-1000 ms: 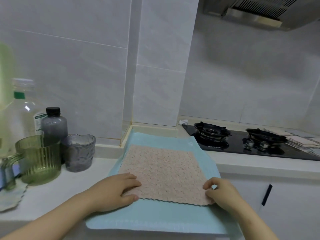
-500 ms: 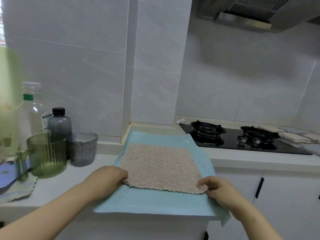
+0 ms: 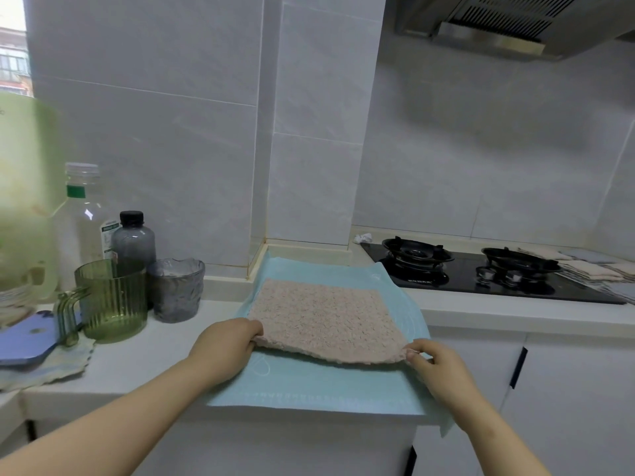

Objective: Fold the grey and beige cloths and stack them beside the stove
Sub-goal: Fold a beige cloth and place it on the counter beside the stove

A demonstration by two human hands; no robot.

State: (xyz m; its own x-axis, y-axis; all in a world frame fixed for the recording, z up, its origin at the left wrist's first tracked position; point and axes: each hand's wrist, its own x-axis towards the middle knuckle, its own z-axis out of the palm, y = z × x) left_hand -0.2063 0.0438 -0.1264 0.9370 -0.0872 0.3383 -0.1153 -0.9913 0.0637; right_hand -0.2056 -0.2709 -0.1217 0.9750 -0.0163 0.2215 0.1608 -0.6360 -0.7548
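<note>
Beneath both hands spreads the pale blue mat (image 3: 309,389), and on it lies the beige cloth (image 3: 326,317), its near edge lifted. The left hand (image 3: 223,345) grips the near-left corner, and the right hand (image 3: 436,365) pinches the near-right one. The cloth looks light, soft and floppy, so corners are the right hold. Beyond the left hand, the bottle label (image 3: 109,235) is too small to read.

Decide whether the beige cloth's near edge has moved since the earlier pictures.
Yes. The near edge of the beige cloth, pinched by the left hand and right hand, has risen off the blue mat, where it lay flat.
</note>
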